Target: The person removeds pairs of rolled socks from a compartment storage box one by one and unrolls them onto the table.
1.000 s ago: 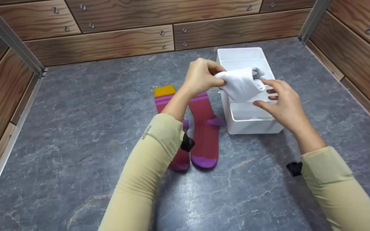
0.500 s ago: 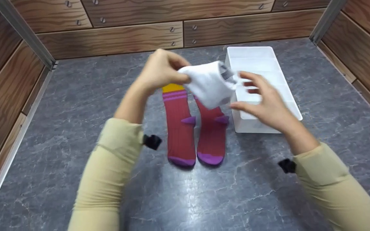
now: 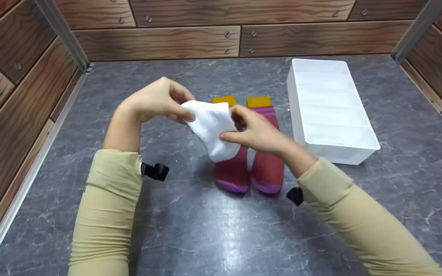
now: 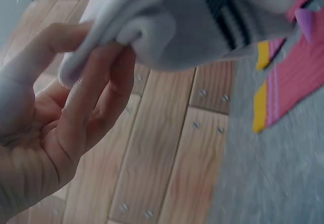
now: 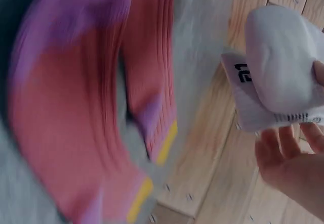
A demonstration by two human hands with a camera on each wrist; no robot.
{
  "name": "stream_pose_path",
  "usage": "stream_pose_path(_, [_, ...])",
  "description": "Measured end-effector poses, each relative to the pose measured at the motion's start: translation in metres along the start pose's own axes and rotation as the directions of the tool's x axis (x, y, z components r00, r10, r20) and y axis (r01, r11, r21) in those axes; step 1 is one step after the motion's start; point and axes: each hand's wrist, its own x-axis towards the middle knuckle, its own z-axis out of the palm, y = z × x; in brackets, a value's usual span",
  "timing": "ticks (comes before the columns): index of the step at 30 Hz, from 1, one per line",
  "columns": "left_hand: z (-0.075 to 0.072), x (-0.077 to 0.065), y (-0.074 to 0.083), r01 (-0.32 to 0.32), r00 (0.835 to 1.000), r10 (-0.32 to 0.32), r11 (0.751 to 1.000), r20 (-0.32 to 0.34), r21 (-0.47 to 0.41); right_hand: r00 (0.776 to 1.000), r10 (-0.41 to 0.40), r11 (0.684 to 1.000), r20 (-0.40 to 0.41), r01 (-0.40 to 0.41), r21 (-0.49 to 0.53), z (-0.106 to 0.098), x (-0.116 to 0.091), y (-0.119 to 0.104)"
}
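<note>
A folded white sock (image 3: 213, 128) hangs in the air between both hands, in front of the two red socks. My left hand (image 3: 159, 100) pinches its left end between thumb and fingers. My right hand (image 3: 257, 128) holds the other side, thumb on the front and fingers behind, partly hidden by the cloth. Dark stripes mark the white sock (image 4: 202, 27) in the left wrist view, and the right wrist view shows dark lettering. Below lie a red sock (image 3: 231, 174) and a second red sock (image 3: 268, 165), both with purple toes and yellow cuffs, side by side and partly covered.
To the right of the red socks stands a white divided box (image 3: 297, 111) with several compartments. Wood-patterned walls (image 3: 159, 42) enclose the grey marbled surface (image 3: 190, 230) at the back and both sides.
Both hands have moved left with the white sock, away from above the box. The right hand, earlier spread beside the sock, now grips it. The head view has shifted.
</note>
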Motion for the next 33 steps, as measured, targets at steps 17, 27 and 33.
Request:
stream_pose_path(17, [-0.022, 0.008, -0.092, 0.129, 0.974, -0.159, 0.975, 0.163, 0.182, 0.887, 0.335, 0.837, 0.317, -0.435, 0.333, 0.073, 0.022, 0.021])
stream_pose_path(27, [-0.014, 0.021, -0.105, 0.068, 0.973, -0.143, 0.927, 0.180, 0.370, 0.909, 0.331, 0.915, 0.254, -0.375, 0.148, 0.090, 0.021, 0.022])
stream_pose_path(33, [-0.015, 0.025, -0.104, 0.069, 0.973, -0.161, 0.887, 0.166, 0.456, 0.953, 0.256, 0.937, 0.164, -0.204, -0.283, 0.086, 0.019, 0.013])
